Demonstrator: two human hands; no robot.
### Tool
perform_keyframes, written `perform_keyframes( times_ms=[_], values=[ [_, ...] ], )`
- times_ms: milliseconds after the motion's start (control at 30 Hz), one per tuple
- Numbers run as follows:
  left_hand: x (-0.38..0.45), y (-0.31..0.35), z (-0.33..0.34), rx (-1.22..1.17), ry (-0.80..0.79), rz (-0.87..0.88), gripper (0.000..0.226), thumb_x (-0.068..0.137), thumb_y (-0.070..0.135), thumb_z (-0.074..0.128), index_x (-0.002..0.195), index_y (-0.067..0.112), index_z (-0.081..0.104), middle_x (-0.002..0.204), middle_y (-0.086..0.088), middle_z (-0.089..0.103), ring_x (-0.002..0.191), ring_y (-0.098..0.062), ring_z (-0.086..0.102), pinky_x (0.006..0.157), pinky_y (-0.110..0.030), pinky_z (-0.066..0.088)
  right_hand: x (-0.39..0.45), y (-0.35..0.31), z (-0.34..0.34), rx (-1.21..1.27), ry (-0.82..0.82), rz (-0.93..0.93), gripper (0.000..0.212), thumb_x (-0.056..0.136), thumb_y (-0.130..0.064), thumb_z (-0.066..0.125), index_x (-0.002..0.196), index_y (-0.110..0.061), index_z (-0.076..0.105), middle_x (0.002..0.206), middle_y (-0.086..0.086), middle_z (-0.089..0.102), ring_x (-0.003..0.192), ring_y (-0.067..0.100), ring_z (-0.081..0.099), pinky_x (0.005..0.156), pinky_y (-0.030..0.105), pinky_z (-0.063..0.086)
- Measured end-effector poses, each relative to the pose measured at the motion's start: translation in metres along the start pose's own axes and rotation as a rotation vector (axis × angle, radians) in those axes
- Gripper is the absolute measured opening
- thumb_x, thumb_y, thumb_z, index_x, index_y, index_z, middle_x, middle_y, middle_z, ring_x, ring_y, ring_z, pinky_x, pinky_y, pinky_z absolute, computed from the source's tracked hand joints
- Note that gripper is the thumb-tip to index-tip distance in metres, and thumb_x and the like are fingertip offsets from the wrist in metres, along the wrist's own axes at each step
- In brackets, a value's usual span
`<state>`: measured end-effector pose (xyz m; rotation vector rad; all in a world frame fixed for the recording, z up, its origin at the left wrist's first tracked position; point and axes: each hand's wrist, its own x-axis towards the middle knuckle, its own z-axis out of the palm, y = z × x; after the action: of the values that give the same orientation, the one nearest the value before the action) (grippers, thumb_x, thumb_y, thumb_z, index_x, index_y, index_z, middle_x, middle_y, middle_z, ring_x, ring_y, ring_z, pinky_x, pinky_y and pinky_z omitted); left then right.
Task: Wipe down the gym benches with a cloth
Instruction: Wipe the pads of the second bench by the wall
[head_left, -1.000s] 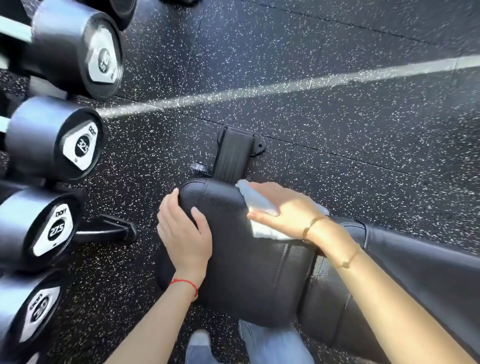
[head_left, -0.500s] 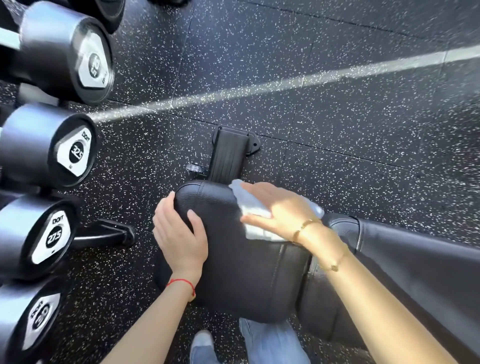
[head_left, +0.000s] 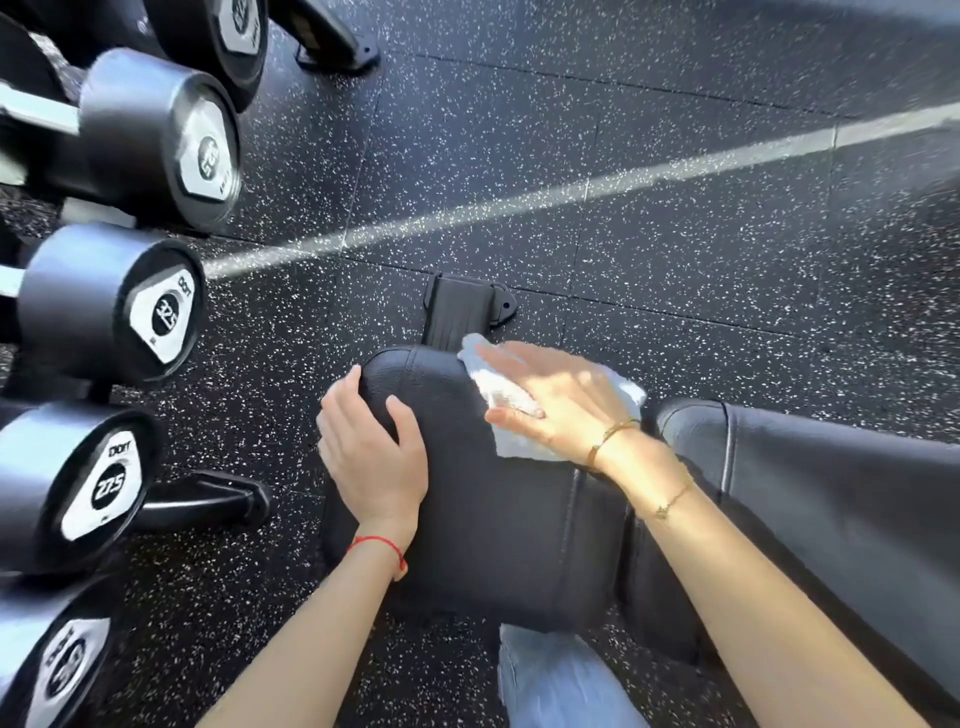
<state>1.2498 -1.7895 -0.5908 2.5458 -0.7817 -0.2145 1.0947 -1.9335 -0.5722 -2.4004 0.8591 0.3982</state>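
Note:
A black padded gym bench fills the lower middle; its seat pad (head_left: 498, 519) lies under both hands and the longer back pad (head_left: 831, 493) runs off to the right. My right hand (head_left: 556, 405) presses flat, fingers straight, on a white cloth (head_left: 498, 395) at the seat pad's far right corner. My left hand (head_left: 371, 452) rests on the pad's left edge, fingers wrapped over the side and thumb on top.
A rack of black dumbbells (head_left: 111, 317) lines the left side, close to the bench. The bench's front foot (head_left: 462, 306) sits on speckled black rubber floor (head_left: 623, 260) crossed by a pale line. A rack foot (head_left: 208, 501) juts toward the bench. My jeans leg (head_left: 561, 680) shows below.
My right hand has flattened and shifted slightly along the far corner with the cloth. My left hand has stayed on the pad's left edge.

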Motion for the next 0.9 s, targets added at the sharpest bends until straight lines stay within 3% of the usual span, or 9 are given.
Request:
perform_keyframes(
  times_ms=[100, 167, 267, 433, 600, 700, 767, 900],
  values=[
    [0.000, -0.004, 0.000, -0.015, -0.002, 0.032, 0.046, 0.097, 0.030, 0.045, 0.137, 0.010, 0.046, 0.135, -0.007, 0.052, 0.121, -0.028, 0.049, 0.097, -0.044, 0.041, -0.027, -0.010, 0.022, -0.134, 0.161, 0.001, 0.070, 0.089, -0.072, 0.024, 0.154, -0.046, 0.017, 0.160, -0.005, 0.030, 0.145, 0.031, 0.030, 0.116, 0.048, 0.025],
    [0.001, -0.007, 0.002, -0.027, -0.003, 0.043, 0.046, 0.097, 0.031, 0.043, 0.137, 0.009, 0.046, 0.135, -0.008, 0.051, 0.121, -0.029, 0.049, 0.095, -0.047, 0.042, -0.054, -0.018, 0.046, -0.188, 0.275, -0.083, 0.069, 0.092, -0.067, 0.031, 0.154, -0.037, 0.026, 0.161, -0.004, 0.027, 0.148, 0.037, 0.022, 0.119, 0.054, 0.017],
    [0.001, -0.014, 0.001, -0.100, -0.003, 0.112, 0.046, 0.097, 0.028, 0.046, 0.139, 0.008, 0.045, 0.140, -0.010, 0.046, 0.127, -0.029, 0.044, 0.100, -0.048, 0.039, -0.086, -0.025, 0.079, -0.241, 0.268, -0.146, 0.068, 0.096, -0.068, 0.024, 0.156, -0.036, 0.019, 0.165, -0.004, 0.016, 0.150, 0.040, 0.010, 0.120, 0.054, 0.007],
    [0.004, -0.049, -0.008, -0.145, -0.137, 0.483, 0.049, 0.099, 0.022, 0.046, 0.144, 0.003, 0.045, 0.152, -0.014, 0.040, 0.143, -0.030, 0.031, 0.120, -0.041, 0.022, -0.046, -0.030, 0.067, -0.210, 0.406, 0.009, 0.066, 0.094, -0.067, 0.021, 0.153, -0.040, 0.028, 0.159, -0.003, 0.033, 0.147, 0.038, 0.023, 0.118, 0.049, 0.011],
    [-0.007, -0.089, -0.016, -0.126, -0.168, 0.797, 0.047, 0.099, 0.022, 0.042, 0.143, 0.005, 0.049, 0.152, -0.012, 0.043, 0.147, -0.029, 0.029, 0.123, -0.048, 0.022, -0.037, -0.051, 0.074, -0.238, 0.428, 0.082, 0.069, 0.090, -0.069, 0.007, 0.154, -0.045, 0.012, 0.165, -0.007, 0.014, 0.151, 0.036, 0.005, 0.122, 0.050, 0.002],
    [-0.012, -0.102, -0.017, -0.211, -0.201, 0.836, 0.045, 0.099, 0.017, 0.042, 0.142, 0.006, 0.051, 0.152, -0.009, 0.045, 0.147, -0.024, 0.030, 0.124, -0.034, 0.018, -0.071, -0.065, 0.106, -0.337, 0.461, 0.011, 0.074, 0.085, -0.070, -0.001, 0.154, -0.045, 0.009, 0.165, -0.009, 0.010, 0.152, 0.033, 0.002, 0.122, 0.050, 0.000],
    [-0.013, -0.108, -0.019, -0.266, -0.200, 0.834, 0.043, 0.100, 0.015, 0.042, 0.140, 0.006, 0.053, 0.150, -0.008, 0.047, 0.146, -0.022, 0.032, 0.123, -0.028, 0.018, -0.091, -0.072, 0.127, -0.377, 0.530, -0.031, 0.072, 0.090, -0.071, 0.002, 0.155, -0.042, 0.017, 0.164, -0.005, 0.018, 0.151, 0.036, 0.008, 0.121, 0.052, 0.005],
    [-0.020, -0.124, -0.023, -0.321, -0.153, 0.870, 0.039, 0.100, 0.014, 0.044, 0.134, 0.006, 0.059, 0.144, -0.008, 0.054, 0.142, -0.022, 0.039, 0.122, -0.035, 0.025, -0.119, -0.075, 0.161, -0.508, 0.714, -0.077, 0.067, 0.096, -0.069, 0.026, 0.152, -0.032, 0.036, 0.156, 0.002, 0.039, 0.142, 0.041, 0.032, 0.115, 0.056, 0.026]
  ],
)
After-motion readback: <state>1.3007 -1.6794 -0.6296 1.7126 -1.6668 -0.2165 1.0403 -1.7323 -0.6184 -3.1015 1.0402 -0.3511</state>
